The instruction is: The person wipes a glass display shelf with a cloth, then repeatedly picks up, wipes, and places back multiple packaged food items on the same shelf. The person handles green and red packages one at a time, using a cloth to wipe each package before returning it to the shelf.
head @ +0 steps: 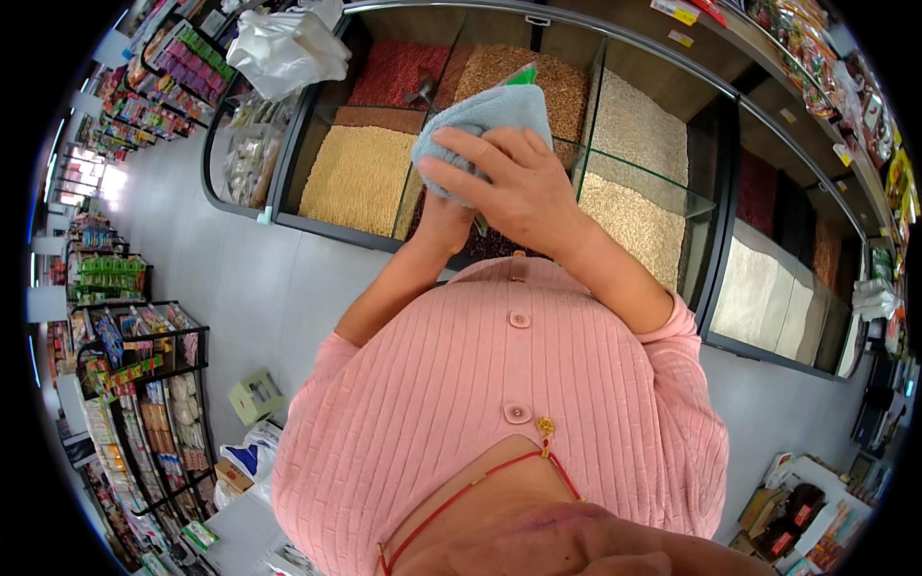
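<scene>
A light blue towelling cloth [497,108] is bunched in front of my chest, above the glass-fronted bins of grain. My right hand [529,183] presses on the cloth from the near side, with its fingers spread over the folds. From behind the cloth's top edge sticks the corner of a thin, clear item with green on it [528,73]; the cloth hides most of it. My left hand [448,219] comes up from below and grips beneath the cloth, around the item's lower part. Its fingers are mostly covered.
Glass dividers separate the yellow grain [360,173], red kernels [400,68] and pale grain [637,129]. White plastic bags [288,50] hang at the upper left. A metal rail [634,43] runs along the bins' far side. A green plastic stool [257,397] stands behind, near a shelf rack [151,331].
</scene>
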Available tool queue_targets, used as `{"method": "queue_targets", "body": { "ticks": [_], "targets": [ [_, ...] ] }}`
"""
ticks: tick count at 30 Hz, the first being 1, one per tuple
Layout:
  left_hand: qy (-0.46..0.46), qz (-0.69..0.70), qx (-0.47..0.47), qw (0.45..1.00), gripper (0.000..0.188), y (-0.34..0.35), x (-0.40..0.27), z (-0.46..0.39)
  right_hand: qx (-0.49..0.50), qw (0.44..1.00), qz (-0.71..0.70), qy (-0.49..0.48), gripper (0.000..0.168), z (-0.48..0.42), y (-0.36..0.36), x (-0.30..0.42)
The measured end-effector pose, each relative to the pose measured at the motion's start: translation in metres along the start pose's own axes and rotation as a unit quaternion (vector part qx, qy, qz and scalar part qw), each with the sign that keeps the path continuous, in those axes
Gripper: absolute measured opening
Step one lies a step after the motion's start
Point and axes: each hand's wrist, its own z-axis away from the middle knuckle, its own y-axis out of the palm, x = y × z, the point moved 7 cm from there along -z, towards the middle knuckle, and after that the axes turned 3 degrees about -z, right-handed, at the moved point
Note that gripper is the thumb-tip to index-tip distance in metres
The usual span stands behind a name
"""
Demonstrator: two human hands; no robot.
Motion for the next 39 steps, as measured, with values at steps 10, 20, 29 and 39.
{"method": "queue_targets", "body": {
  "ticks": [10,20,29,39],
  "targets": [
    [-0.015,-0.061,-0.008,0.998,0.030,-0.014,0.004,-0.003,-0.099,0.986,0.065,0.121,0.049,0.002,-0.052,-0.072],
    [0.038,-0.266,0.016,0.963,0.027,-0.019,-0.006,0.004,0.040,0.987,0.123,0.095,0.037,0.009,-0.023,-0.080],
    [0.072,-0.192,0.030,0.978,0.025,-0.018,-0.007,0.002,0.013,0.999,-0.015,0.039,0.041,-0.007,-0.021,-0.008],
    [0.086,-0.218,-0.033,0.972,0.028,-0.031,-0.016,0.007,-0.089,0.921,-0.115,0.362,0.028,0.062,-0.037,-0.138]
  ]
}}
